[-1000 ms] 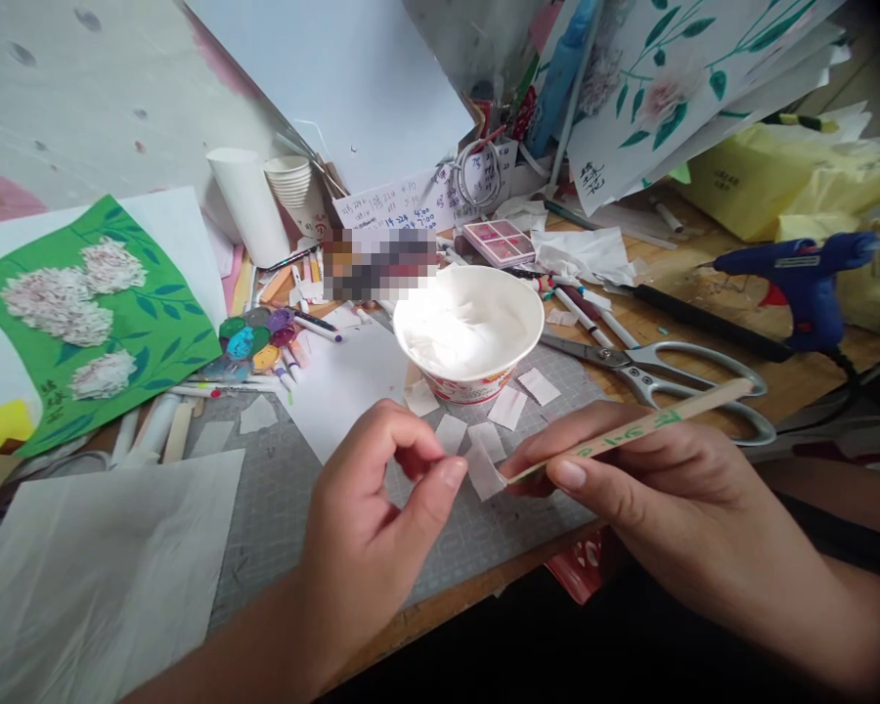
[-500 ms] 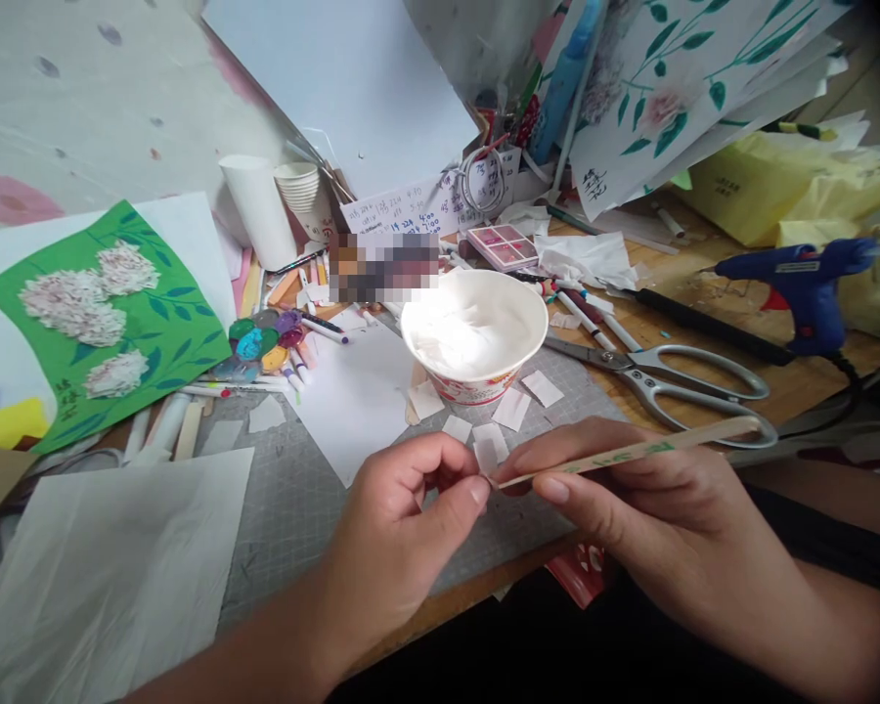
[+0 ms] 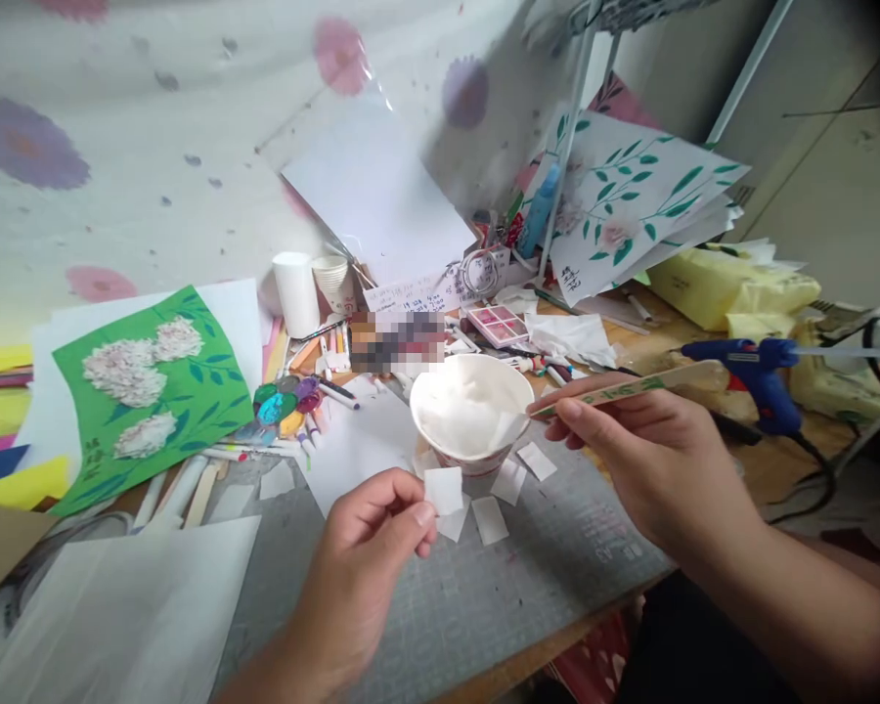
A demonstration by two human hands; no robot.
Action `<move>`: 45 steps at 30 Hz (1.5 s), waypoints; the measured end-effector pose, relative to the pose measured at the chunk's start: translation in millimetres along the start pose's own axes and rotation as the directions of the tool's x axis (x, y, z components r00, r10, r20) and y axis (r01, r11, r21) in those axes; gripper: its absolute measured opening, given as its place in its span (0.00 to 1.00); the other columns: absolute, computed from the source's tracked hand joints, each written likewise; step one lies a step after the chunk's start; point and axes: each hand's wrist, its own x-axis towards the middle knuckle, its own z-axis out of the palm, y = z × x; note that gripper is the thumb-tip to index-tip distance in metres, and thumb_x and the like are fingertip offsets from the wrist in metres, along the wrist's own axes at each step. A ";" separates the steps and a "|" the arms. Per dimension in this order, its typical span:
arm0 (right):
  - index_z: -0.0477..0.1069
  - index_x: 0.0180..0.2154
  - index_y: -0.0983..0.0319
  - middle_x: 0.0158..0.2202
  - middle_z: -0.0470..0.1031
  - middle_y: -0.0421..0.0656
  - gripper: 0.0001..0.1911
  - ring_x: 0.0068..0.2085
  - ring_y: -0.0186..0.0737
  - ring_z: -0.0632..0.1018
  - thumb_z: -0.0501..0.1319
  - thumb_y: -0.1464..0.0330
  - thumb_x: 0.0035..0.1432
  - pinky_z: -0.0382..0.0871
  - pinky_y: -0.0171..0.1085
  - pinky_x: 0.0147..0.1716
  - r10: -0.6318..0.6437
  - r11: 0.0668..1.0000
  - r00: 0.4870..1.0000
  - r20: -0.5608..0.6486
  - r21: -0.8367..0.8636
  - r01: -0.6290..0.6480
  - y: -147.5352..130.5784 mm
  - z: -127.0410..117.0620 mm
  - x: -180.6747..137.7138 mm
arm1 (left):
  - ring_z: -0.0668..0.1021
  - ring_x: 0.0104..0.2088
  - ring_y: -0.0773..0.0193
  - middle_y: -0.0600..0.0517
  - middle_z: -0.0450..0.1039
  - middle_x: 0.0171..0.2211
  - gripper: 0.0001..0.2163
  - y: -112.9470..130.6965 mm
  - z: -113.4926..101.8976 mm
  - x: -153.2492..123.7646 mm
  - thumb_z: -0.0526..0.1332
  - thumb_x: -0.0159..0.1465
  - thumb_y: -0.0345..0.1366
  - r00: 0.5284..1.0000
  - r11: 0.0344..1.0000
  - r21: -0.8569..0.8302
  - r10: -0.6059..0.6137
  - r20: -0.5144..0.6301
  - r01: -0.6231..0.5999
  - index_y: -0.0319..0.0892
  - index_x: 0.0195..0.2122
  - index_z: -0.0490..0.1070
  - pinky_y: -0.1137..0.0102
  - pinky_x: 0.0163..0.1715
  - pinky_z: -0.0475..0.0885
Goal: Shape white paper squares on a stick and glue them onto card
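The person's left hand [image 3: 367, 562] pinches a small white paper square [image 3: 444, 490] between thumb and forefinger, the other fingers curled in toward the palm. The square is held upright just above the grey cutting mat [image 3: 550, 567], in front of the paper bowl [image 3: 426, 383] and close to its near wall.

The right hand [image 3: 656, 464] is closed around a wooden stick [image 3: 635, 387], gripped much as one grips a pen, with the long end running out to the right past the knuckles. The stick bears green markings (too small to read). Its tip lies at the bowl's right rim, over the white stuff that fills the bowl; whether it touches the white stuff cannot be told.

More cut paper squares [image 3: 490, 519] lie flat on the mat around the bowl's foot, some just beside it and one partly under the held square. A large sheet of thin white paper [image 3: 117, 616] covers the mat's left end.

To the left lies a green card with white paper flowers [image 3: 147, 391], and near it a round paint palette [image 3: 286, 403] among scattered pens. Behind stand stacked paper cups [image 3: 335, 282]. A blue glue gun [image 3: 752, 372] rests on the table beyond the right hand, and sheets painted with green leaves [image 3: 623, 205] lean at the back.
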 end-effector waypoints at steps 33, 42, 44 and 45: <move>0.76 0.31 0.59 0.31 0.80 0.41 0.06 0.33 0.40 0.79 0.61 0.67 0.57 0.74 0.36 0.35 0.014 0.936 0.965 0.263 -0.343 0.080 10.6 -27.2 -52.8 | 0.76 0.34 0.58 0.48 0.75 0.34 0.06 -19.2 5.7 15.7 0.59 0.59 0.28 0.782 0.175 0.780 0.332 0.528 -0.601 0.42 0.36 0.73 0.64 0.35 0.71; 0.77 0.33 0.60 0.40 0.80 0.45 0.04 0.46 0.43 0.77 0.63 0.70 0.57 0.70 0.43 0.47 -0.105 0.859 0.913 0.394 -0.427 0.283 41.8 -12.2 -38.7 | 0.75 0.35 0.57 0.48 0.74 0.33 0.06 -18.1 2.4 7.4 0.56 0.62 0.28 0.759 0.267 0.716 0.334 0.558 -0.644 0.41 0.36 0.72 0.62 0.36 0.70; 0.77 0.33 0.59 0.39 0.81 0.44 0.05 0.46 0.43 0.77 0.62 0.71 0.57 0.70 0.44 0.47 -0.099 0.837 0.897 0.431 -0.451 0.309 43.7 -7.8 -36.6 | 0.74 0.35 0.57 0.48 0.73 0.32 0.06 -18.4 2.4 6.8 0.56 0.62 0.27 0.759 0.292 0.704 0.329 0.561 -0.647 0.40 0.35 0.72 0.62 0.35 0.69; 0.77 0.33 0.58 0.39 0.81 0.44 0.05 0.45 0.43 0.77 0.62 0.72 0.57 0.69 0.46 0.48 -0.096 0.825 0.890 0.447 -0.464 0.322 44.3 -6.0 -35.9 | 0.74 0.34 0.57 0.48 0.73 0.32 0.06 -18.7 2.5 6.6 0.56 0.62 0.27 0.763 0.308 0.700 0.325 0.558 -0.644 0.40 0.35 0.72 0.62 0.35 0.69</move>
